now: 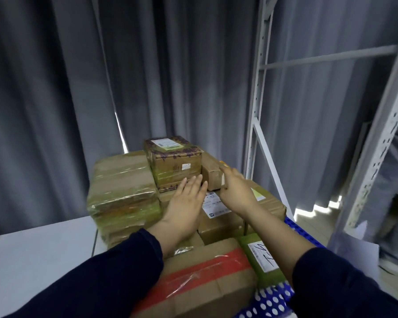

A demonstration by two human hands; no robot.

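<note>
Grey curtains (170, 65) closed off the room behind a white table (44, 249) and a blue perforated bin (274, 301) loaded with parcels.

Nearest the camera, two dark sleeves reached forward over a red-taped box (207, 278). A green parcel (260, 255) with a handwritten white label lay just beside that box, on its right.

Further in, the left hand (186, 198) lay flat with its fingers straight and close together, so its grip was wide and held nothing. Its fingertips reached the lower front of a printed box (175, 161); actual contact could not be confirmed. Below both hands lay a labelled box (218, 210) with its white shipping label facing up.

The right hand (236, 189) was positioned just right of the left hand. Its grip was narrow, with the fingers curled round the right end of a small brown box (213, 177). The small brown box sat on top of the pile, just beside the right face of the printed box and lower than its top.

A large wrapped parcel (122, 189), bound in glossy clear tape, stood on the left of the pile, against the printed box.

Farthest back on the right, a white metal rack (255, 111) stood upright in front of the curtains.
</note>
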